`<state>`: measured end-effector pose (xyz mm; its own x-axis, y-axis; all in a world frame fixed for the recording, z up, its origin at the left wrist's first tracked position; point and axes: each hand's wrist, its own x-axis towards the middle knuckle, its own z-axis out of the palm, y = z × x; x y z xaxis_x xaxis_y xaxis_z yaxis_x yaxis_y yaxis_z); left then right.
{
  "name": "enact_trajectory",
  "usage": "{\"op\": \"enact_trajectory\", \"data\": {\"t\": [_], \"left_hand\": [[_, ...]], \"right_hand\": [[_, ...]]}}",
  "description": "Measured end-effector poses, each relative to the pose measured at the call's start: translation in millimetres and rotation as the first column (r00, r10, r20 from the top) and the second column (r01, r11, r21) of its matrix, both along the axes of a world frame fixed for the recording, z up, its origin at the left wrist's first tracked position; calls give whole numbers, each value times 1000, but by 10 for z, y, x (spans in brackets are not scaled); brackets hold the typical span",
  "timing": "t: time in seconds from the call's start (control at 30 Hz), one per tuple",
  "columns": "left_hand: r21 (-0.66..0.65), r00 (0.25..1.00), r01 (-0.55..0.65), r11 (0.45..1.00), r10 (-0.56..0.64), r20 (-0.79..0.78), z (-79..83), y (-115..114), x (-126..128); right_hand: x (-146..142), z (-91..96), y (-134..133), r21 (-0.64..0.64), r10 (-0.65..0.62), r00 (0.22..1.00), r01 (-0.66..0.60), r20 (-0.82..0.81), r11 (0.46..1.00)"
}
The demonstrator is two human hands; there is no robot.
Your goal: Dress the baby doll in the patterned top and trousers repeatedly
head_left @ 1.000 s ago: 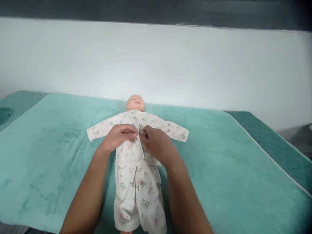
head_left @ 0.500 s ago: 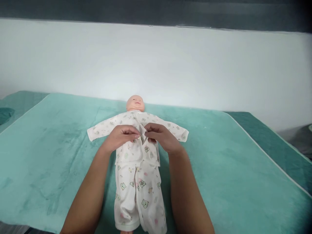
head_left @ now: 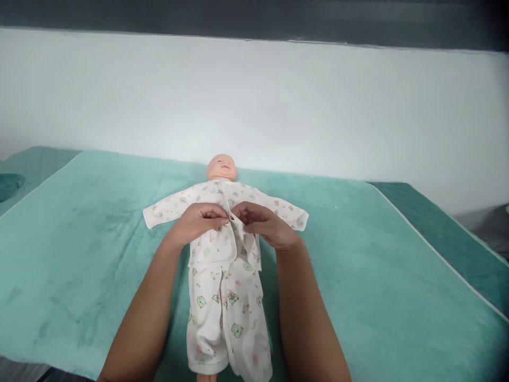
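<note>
Just pinching a printed shirt [head_left: 212, 247], worn by a doll [head_left: 221, 167] on a teal blanket [head_left: 377, 276], mid-chest with the left hand [head_left: 196, 223], and gripping it right alongside with the right hand [head_left: 270, 225].

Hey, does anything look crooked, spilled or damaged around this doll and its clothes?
I see no spill or damage. The jacket sits askew: beside the right hand, its front is bunched and uneven. The trousers look lopsided, one leg reaching lower in view.
</note>
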<state>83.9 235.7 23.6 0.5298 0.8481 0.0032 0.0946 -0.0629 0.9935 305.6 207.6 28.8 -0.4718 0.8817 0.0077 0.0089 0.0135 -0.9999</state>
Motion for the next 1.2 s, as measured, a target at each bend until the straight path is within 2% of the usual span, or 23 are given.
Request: {"op": "enact_trajectory", "data": {"t": [0.23, 0.4, 0.6, 0.83, 1.07, 1.2], "left_hand": [[-13, 1000, -1, 1000, 2, 5, -24, 17, -20], [-13, 999, -33, 999, 33, 8, -21, 38, -53], [-14, 1000, -6, 1000, 7, 8, -7, 25, -43], [-21, 1000, -2, 1000, 2, 4, -10, 28, -15], [-21, 996, -70, 997, 69, -56, 43, -14, 24], [-30, 998, -52, 998, 51, -33, 51, -35, 42]], "right_hand": [[-51, 24, -1, -34, 25, 997, -23, 71, 999], [-74, 15, 9, -19, 11, 995, -10, 94, 1000], [-79, 15, 17, -1, 17, 996, -17, 88, 1000], [-117, 5, 34, -31, -3, 996, 5, 88, 1000], [-135, -4, 31, -66, -45, 989, 55, 141, 996], [-164, -6, 21, -34, -58, 988, 63, 141, 997]]}}
